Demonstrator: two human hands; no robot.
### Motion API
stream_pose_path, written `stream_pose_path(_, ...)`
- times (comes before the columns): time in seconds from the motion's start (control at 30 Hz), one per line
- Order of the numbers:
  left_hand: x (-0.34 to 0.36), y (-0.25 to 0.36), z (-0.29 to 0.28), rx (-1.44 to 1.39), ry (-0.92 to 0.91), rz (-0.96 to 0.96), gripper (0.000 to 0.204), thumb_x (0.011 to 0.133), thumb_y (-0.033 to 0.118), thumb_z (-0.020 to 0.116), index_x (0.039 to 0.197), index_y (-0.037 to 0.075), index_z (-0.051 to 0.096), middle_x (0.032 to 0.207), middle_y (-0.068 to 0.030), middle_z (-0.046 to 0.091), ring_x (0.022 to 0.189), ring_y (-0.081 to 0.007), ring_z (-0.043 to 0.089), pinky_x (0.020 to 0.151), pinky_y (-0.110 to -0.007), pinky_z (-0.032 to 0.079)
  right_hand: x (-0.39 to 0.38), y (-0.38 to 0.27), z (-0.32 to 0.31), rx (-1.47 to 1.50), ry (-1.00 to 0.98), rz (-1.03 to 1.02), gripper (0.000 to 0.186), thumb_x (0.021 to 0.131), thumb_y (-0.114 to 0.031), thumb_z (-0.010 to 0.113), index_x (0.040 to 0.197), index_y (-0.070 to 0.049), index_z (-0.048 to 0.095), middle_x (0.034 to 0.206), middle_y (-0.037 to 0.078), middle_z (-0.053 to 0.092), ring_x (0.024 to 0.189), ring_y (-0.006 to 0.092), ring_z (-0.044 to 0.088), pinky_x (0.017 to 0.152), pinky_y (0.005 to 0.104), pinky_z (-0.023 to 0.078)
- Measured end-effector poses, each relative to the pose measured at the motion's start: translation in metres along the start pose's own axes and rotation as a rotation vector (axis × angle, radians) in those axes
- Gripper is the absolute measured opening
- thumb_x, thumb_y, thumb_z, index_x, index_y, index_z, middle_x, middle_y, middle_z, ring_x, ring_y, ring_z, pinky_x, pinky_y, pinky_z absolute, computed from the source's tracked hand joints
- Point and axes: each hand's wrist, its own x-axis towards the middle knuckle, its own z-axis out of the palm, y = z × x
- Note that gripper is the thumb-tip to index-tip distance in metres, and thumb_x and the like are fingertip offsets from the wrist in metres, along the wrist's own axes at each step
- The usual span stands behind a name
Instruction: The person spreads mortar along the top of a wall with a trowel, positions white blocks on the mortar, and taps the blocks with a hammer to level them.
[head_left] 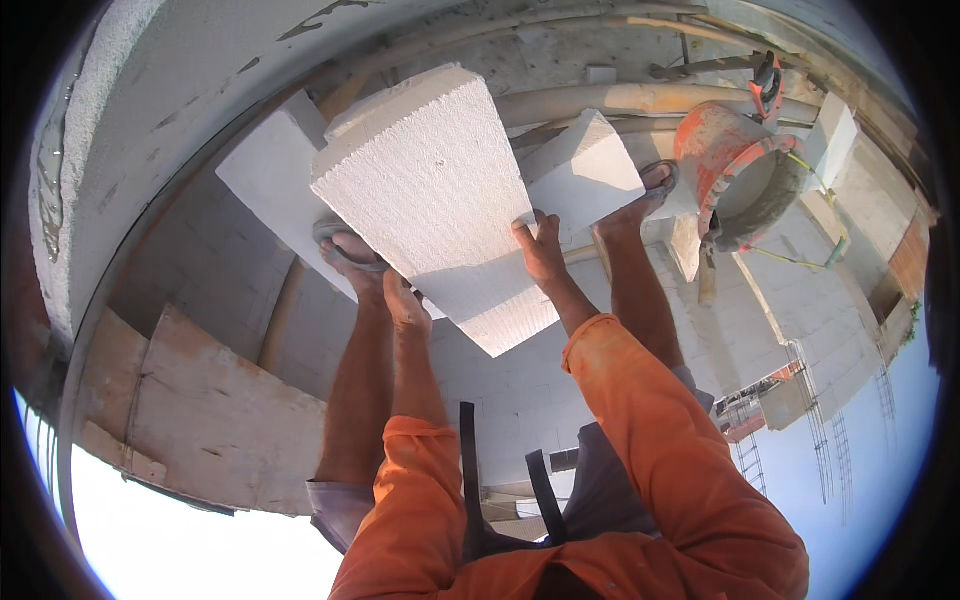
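A large white aerated concrete block [430, 190] with a ribbed face is held tilted in front of me, between my two hands. My left hand [407, 303] grips its lower left edge, with the fingers partly hidden behind the block. On its right edge, my right hand [541, 248] is closed with the thumb side showing against the face. Behind the held block lie a second white block [588, 165] to the right and another white block [270, 160] to the left, near my sandalled feet.
An orange bucket [706, 135] caked with grey mortar lies tipped to the right. A red-and-black handled tool [766, 88] rests by it. Wooden poles [640, 98] run along the far side. A pale wall [190, 90] rises at left; boards [225, 410] sit below it.
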Motion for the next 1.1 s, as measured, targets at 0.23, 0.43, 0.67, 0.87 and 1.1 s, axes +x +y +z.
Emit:
stream_pose_path(0.23,-0.102,0.017,0.038,0.204,-0.065,0.266,0.047,0.09,0.039,0.05,0.12,0.002,0.053,0.095,-0.0047,0.053,0.091,-0.0181,0.046,0.082,-0.036,0.038,0.003,0.025,-0.026,0.301,0.026,0.162,0.06,0.093,-0.054,0.038,0.117,-0.001,0.051,0.111,0.013,0.05,0.104,0.0258,0.051,0.089,0.0392,0.041)
stream_pose_path(0.43,-0.282,0.064,0.119,1.107,-0.237,0.718,0.062,0.076,0.039,0.074,0.119,0.002,0.05,0.098,-0.0181,0.048,0.094,-0.0341,0.048,0.083,-0.045,0.042,-0.073,0.011,-0.091,1.089,-0.05,0.267,0.059,0.093,-0.054,0.037,0.114,-0.001,0.052,0.108,0.01,0.052,0.101,0.0226,0.052,0.087,0.0383,0.042)
stream_pose_path(0.67,-0.341,0.056,0.201,1.196,-0.34,0.988,0.112,0.049,0.034,0.087,0.139,0.011,0.024,0.129,-0.0291,0.037,0.114,-0.0472,0.043,0.092,-0.055,0.04,-0.154,-0.074,-0.192,1.494,-0.154,0.102,0.057,0.094,-0.053,0.037,0.113,-0.001,0.052,0.105,0.009,0.053,0.099,0.0218,0.052,0.087,0.0376,0.042)
stream_pose_path(0.87,-0.381,0.065,0.264,1.297,-0.464,1.265,0.108,0.051,0.04,0.086,0.138,0.014,0.027,0.13,-0.0285,0.037,0.112,-0.0486,0.044,0.089,-0.06,0.04,-0.17,-0.112,-0.263,1.638,-0.153,-0.078,0.055,0.094,-0.051,0.038,0.112,-0.002,0.053,0.103,0.009,0.054,0.097,0.0212,0.053,0.086,0.037,0.043)
stream_pose_path(1.1,-0.442,0.116,0.299,1.752,-0.428,1.482,0.1,0.058,0.043,0.081,0.139,0.016,0.03,0.132,-0.0267,0.035,0.116,-0.05,0.041,0.087,-0.063,0.039,-0.199,-0.154,-0.292,1.873,-0.093,-0.104,0.053,0.095,-0.05,0.038,0.111,-0.002,0.053,0.101,0.008,0.055,0.095,0.0204,0.053,0.085,0.0363,0.043)
